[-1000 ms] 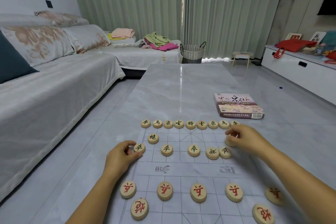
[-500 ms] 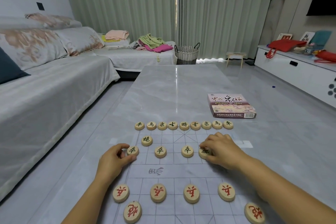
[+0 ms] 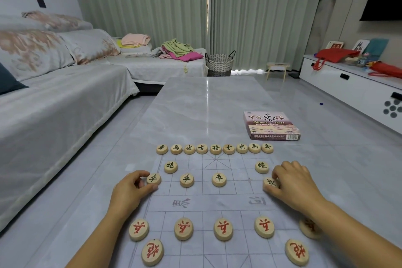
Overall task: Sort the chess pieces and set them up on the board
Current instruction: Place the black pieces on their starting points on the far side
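Observation:
A thin translucent chess board lies on the marble table. Black-lettered wooden discs fill the far row, with two cannons and soldiers in front of it. My left hand pinches the leftmost black soldier between thumb and fingers. My right hand grips the rightmost black soldier at the board's right edge. Red-lettered soldiers and two red cannons stand on the near half; my right forearm partly hides one red soldier.
The Chinese chess box lies on the table beyond the board, to the right. A sofa runs along the left, a white cabinet along the right. A woven basket stands past the table's far end.
My right hand has slid a black soldier from the board's middle out to the right edge. The right black cannon is now uncovered. My left hand stays on the leftmost soldier.

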The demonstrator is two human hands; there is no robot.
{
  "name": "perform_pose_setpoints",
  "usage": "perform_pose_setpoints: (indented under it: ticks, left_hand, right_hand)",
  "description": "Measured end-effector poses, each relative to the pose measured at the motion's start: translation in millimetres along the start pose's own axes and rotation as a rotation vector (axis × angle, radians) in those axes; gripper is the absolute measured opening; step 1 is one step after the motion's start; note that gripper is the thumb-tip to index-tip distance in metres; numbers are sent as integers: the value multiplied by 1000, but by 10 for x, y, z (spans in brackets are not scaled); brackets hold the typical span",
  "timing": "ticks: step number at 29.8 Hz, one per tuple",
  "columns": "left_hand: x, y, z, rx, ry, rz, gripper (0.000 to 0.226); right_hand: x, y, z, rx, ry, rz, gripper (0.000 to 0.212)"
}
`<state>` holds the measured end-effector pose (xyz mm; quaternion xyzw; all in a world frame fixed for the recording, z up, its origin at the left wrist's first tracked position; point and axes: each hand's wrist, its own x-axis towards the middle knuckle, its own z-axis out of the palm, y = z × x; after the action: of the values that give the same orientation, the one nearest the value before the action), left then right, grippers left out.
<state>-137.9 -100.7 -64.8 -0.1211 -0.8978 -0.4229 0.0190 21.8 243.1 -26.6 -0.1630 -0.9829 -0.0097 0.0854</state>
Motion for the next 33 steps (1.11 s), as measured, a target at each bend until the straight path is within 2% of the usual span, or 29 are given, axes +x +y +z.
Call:
perform_pose_setpoints:
  ticks: [7,12,21,30,33]
  left_hand:
    - [-1,3,10,-10,7,2,35]
    - [1,7,3,3,-2,16,36]
    - [-5,13,6,14,3,7,33]
    - [-12,31,-3,20,5,9,35]
    - [-19,31,-15,31,17,18,36]
  right_hand:
    - [103,-206,8,-9,10,12,51]
    - [168,-307,56,39,12,3,53]
    - [152,-252,48,111,-7,-39,37]
    - [190,-258,79,155,-38,-21,42]
    - [232,-46,-70,367,30,108,38]
